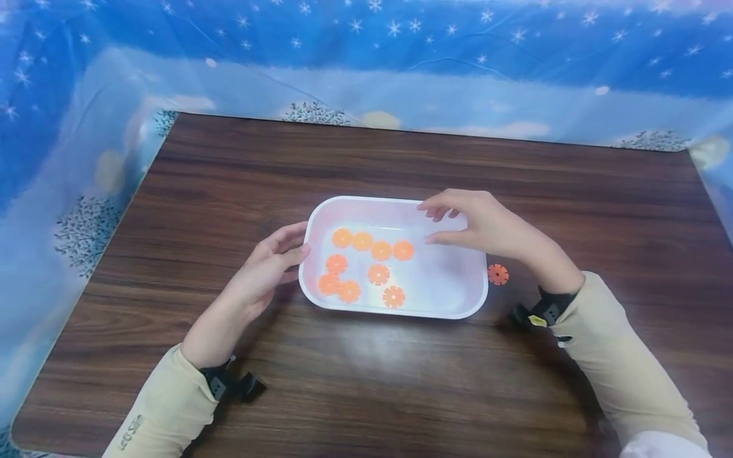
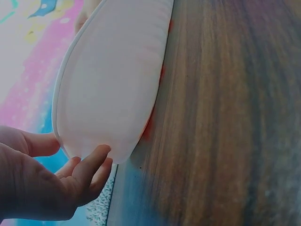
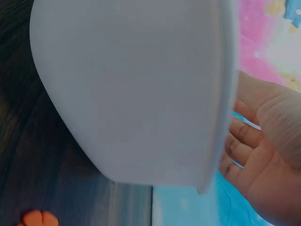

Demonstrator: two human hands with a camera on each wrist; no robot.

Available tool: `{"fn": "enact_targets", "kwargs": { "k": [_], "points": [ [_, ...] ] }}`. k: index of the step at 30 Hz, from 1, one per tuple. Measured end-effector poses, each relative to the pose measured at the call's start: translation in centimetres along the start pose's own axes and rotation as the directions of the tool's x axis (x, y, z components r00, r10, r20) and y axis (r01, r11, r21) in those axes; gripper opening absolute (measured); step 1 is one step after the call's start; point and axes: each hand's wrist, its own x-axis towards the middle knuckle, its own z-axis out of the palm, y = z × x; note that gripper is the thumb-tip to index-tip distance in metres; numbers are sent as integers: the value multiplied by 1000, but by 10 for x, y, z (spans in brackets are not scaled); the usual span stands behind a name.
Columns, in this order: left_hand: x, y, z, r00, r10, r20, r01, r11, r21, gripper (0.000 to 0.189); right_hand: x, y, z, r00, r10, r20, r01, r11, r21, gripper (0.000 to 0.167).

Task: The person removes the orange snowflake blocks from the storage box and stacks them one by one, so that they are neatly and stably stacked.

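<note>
Left hand (image 1: 269, 261) grips tray (image 1: 446, 283); right hand (image 1: 478, 219), fingers parted, apparently empty. Discs (image 1: 380, 250) left of them: head view only, hidden elsewhere.

Head view looks down; close wrist views share the tub (image 1: 441, 286).

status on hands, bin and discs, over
Left hand grips white bin by rim. Right hand over bin, holding nothing. Nine orange notched discs inside, one disc outside on table. Nothing visibly blocking.

Cream sleeves (image 1: 624, 356), dark lettering (image 1: 131, 432) on the left; black wristbands (image 1: 553, 306), yellow tag (image 1: 537, 320) on right
</note>
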Motion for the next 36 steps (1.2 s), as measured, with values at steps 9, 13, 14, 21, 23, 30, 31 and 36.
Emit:
{"fn": "enact_targets", "kwargs": {
  "k": [9, 13, 14, 21, 23, 30, 31, 36],
  "points": [
    [-1, 0, 2, 1000, 0, -24, 0, 1000, 9, 49, 20, 0, 21, 987, -45, 154, 40, 999, 35, 49],
    [-1, 1, 3, 999, -5, -37, 6, 999, 32, 49, 24, 1, 26, 986, -66, 153, 63, 998, 24, 50],
    [-1, 1, 3, 999, -3, -40, 5, 999, 36, 49, 25, 2, 27, 985, -69, 157, 67, 998, 19, 49],
    [-1, 2, 4, 999, 2, -45, 0, 999, 50, 50, 29, 7, 39, 969, -145, 198, 168, 980, -105, 44],
    [-1, 1, 4, 999, 3, -43, -1, 999, 49, 50, 29, 6, 41, 967, -151, 207, 182, 973, -142, 43],
    [0, -2, 4, 999, 7, -50, -4, 999, 50, 49, 28, 3, 47, 964, -161, 214, 201, 963, -181, 38],
    [0, -2, 4, 999, 9, -51, -7, 999, 52, 49, 28, 4, 47, 964, -162, 211, 202, 962, -185, 36],
    [0, 0, 3, 998, 20, -52, -17, 998, 57, 49, 32, 6, 50, 968, -159, 194, 196, 963, -187, 32]
  ]
}}
